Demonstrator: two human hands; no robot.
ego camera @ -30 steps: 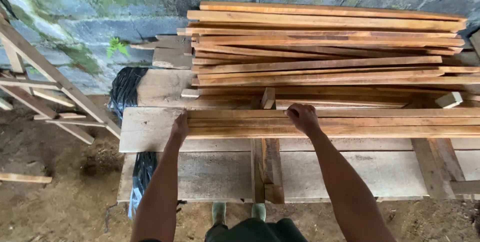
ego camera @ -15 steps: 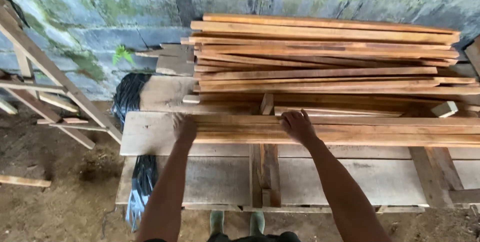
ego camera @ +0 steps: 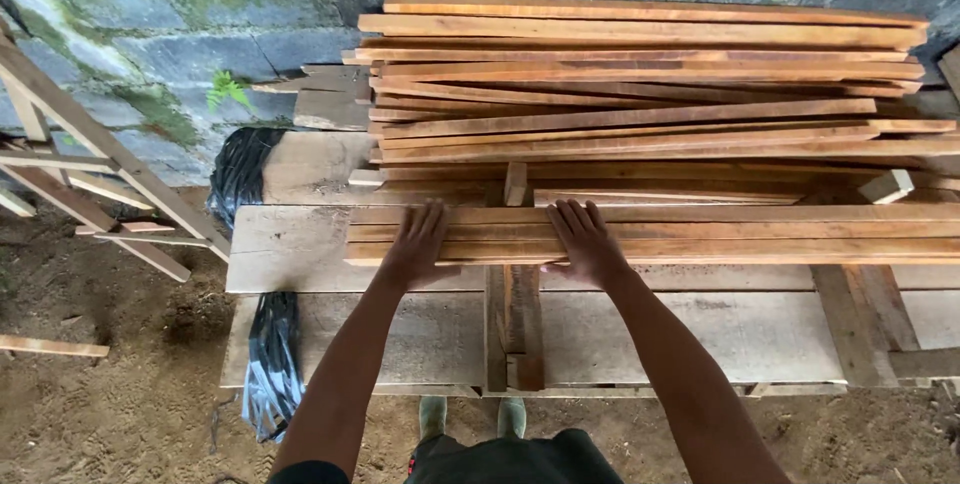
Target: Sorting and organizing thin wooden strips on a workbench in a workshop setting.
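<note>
A few long wooden slats (ego camera: 720, 234) lie side by side across a rough plank bench (ego camera: 290, 254). My left hand (ego camera: 415, 244) lies flat on top of them near their left end, fingers spread and pointing away from me. My right hand (ego camera: 585, 241) rests flat on the same slats a little to the right, fingers also spread. Neither hand is closed around anything. Behind the slats sits a tall loose stack of similar slats (ego camera: 640, 84).
A mossy block wall (ego camera: 200, 14) runs along the back. A wooden frame (ego camera: 90, 174) leans at the left over a dirt floor (ego camera: 110, 414). Black plastic sheeting (ego camera: 270, 364) hangs off the bench's left side. An upright wooden block (ego camera: 513, 324) crosses the bench front.
My left hand has moved from the left end of the slats onto their top, now lying flat. My right hand has flattened out on the slats. The view shifted slightly.
</note>
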